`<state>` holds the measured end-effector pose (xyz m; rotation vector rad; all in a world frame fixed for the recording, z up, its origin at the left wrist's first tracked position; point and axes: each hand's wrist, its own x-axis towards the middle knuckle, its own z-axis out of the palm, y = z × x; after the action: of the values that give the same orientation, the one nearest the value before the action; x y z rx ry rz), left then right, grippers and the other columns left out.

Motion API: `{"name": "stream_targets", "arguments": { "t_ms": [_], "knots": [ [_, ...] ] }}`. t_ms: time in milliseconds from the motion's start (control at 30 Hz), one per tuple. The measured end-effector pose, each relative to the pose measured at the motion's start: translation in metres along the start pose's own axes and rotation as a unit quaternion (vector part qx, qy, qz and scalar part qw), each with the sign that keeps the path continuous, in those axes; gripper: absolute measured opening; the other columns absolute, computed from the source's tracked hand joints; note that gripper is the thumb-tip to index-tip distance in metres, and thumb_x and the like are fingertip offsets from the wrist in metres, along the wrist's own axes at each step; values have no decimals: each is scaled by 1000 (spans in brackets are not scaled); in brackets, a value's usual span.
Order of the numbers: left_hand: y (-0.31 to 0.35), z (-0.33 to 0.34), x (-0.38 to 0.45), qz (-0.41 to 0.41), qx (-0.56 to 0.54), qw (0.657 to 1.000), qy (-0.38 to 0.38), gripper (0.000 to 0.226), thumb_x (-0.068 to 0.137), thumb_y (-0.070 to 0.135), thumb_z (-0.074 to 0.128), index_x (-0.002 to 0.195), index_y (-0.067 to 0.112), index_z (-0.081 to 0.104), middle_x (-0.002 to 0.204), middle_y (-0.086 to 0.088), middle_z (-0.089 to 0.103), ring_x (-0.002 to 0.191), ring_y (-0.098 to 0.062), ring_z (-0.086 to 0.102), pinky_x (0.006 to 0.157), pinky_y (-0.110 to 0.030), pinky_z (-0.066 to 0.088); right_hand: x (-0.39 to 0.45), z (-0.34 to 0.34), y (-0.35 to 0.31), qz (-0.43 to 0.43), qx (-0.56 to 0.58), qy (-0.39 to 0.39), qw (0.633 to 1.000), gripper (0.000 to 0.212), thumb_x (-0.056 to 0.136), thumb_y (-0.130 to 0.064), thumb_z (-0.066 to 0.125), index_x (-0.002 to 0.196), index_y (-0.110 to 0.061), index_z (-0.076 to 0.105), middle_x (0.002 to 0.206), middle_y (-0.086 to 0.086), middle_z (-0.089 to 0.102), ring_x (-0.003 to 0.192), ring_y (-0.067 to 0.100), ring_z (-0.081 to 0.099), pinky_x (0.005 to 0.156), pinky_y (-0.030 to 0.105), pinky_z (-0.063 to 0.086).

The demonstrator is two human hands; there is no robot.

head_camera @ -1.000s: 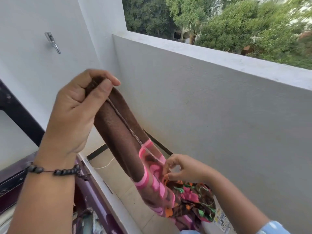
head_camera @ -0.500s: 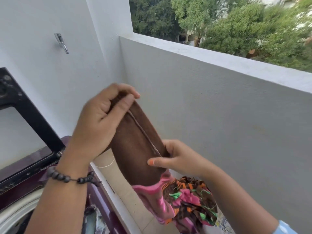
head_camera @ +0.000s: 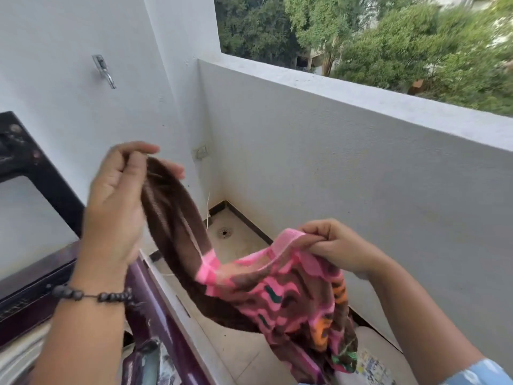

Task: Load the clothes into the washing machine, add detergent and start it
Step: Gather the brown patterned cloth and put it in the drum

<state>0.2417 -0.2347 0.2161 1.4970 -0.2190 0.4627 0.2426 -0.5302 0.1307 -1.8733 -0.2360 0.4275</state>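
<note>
Now my right hand [head_camera: 333,245] has slid to the pink hem at four o'clock; both hands' fingers pinch the brown towel [head_camera: 177,218], spread beside the washing machine [head_camera: 155,309], ready to load.

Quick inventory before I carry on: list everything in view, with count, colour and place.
towel: 1, brown with pink patterned end, held up between both hands
washing machine: 1, purple, lower left
lid: 1, black-framed, raised, left
wall hook: 1, metal, left wall
wall socket: 1, white, corner
floor drain: 1, round, corner floor
bracelet: 1, dark beads, left wrist
left hand: grips brown end
right hand: pinches pink edge
</note>
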Motion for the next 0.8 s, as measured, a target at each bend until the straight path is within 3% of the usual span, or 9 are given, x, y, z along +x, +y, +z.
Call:
{"name": "stream_targets", "arguments": {
  "t_ms": [133,200,233,300,367,433,500,667,800],
  "knots": [
    [-9,27,-14,-83,0,996,-27,18,102,19,43,94,21,59,61,6,51,51,-8,46,51,-19,49,-7,-6,-40,-99,75,46,991,14,88,9,52,83,4,64,77,11,66,74,20,62,68,30,49],
    [-14,39,-25,-74,27,994,-75,8,93,31,61,96,24,60,66,9,51,53,-3,44,48,-14,42,-12,-7,-53,-122,119,71,983,21,88,7,51,76,-4,65,72,6,67,68,15,63,62,24,52],
    [-18,45,-31,-61,63,989,-119,22,84,42,69,100,29,61,72,12,54,60,0,49,54,-13,45,-13,-7,-58,-131,132,81,979,28,90,7,52,74,-9,68,70,4,67,65,13,63,60,22,52],
    [-27,56,-41,-51,175,956,-229,53,66,60,76,111,43,57,90,18,61,81,5,59,75,-12,48,-14,-3,-66,-148,137,101,974,29,91,10,51,76,-10,67,69,5,65,64,13,61,58,20,50],
    [-35,67,-50,-28,299,902,-311,71,57,70,77,119,48,52,104,21,61,99,6,58,85,-14,46,-15,0,-72,-163,136,126,969,22,91,12,50,82,-4,63,69,7,62,65,16,58,57,21,49],
    [-43,72,-54,12,406,852,-331,64,60,71,73,116,45,56,99,24,60,97,4,54,82,-20,47,-18,-4,-76,-173,140,165,961,24,92,13,47,85,-5,63,67,7,62,62,17,58,55,22,49],
    [-47,66,-53,18,454,835,-310,41,71,59,72,106,42,63,85,26,59,88,3,51,73,-18,42,-21,-15,-77,-175,149,216,949,28,94,10,46,84,-9,63,66,4,63,61,15,60,56,22,50],
    [-43,42,-42,-3,474,843,-254,1,84,33,68,84,32,69,76,16,65,76,-2,59,64,-23,43,-31,-50,-71,-163,176,300,923,29,96,3,49,80,-16,65,66,-2,68,62,11,63,58,19,54],
    [-29,46,-32,-71,278,944,-165,24,79,40,58,86,18,67,79,2,67,75,-12,61,71,-25,43,-36,-55,-68,-146,150,300,931,23,95,1,53,84,-14,67,70,-1,69,66,13,66,62,22,56]
  ]
}}
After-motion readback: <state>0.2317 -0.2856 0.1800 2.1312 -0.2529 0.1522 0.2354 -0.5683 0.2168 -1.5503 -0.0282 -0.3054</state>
